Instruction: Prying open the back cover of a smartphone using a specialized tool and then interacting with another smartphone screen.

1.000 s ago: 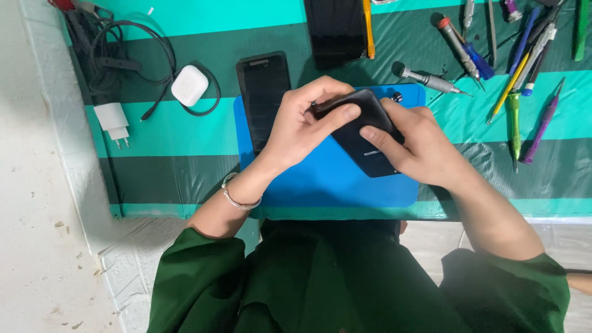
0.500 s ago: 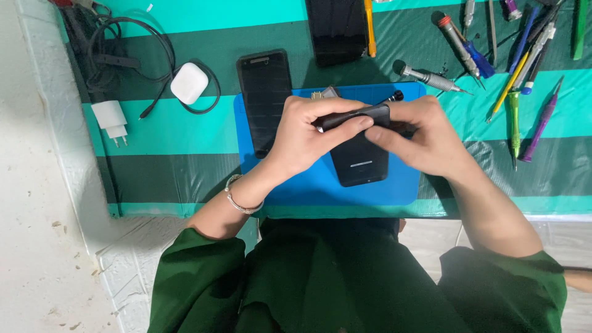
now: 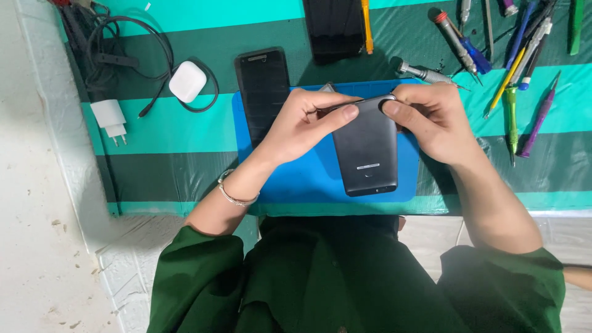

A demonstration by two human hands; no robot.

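- Nearest, the dark grey phone lies back-up on the blue mat.
- At its 11 o'clock, the left hand pinches the phone's top edge, thumb flat on the back, wrist bent inward.
- At 1 o'clock, the right hand curls closed on the top corner.
- Farther, at 10 o'clock, a black phone lies flat.
- Screwdrivers lie at 2 o'clock.

Matt dark-grey phone back cover, smooth plastic or coated metal, cannot tell which. Under it, smooth blue rubbery mat, matt. Beneath that, green striped cloth, creased, slight sheen. At 11 o'clock from cover: glossy black glass phone; farther out, glossy white plastic earbud case. At 1 o'clock: shiny metal screwdriver. Thin metal bracelet, polished.
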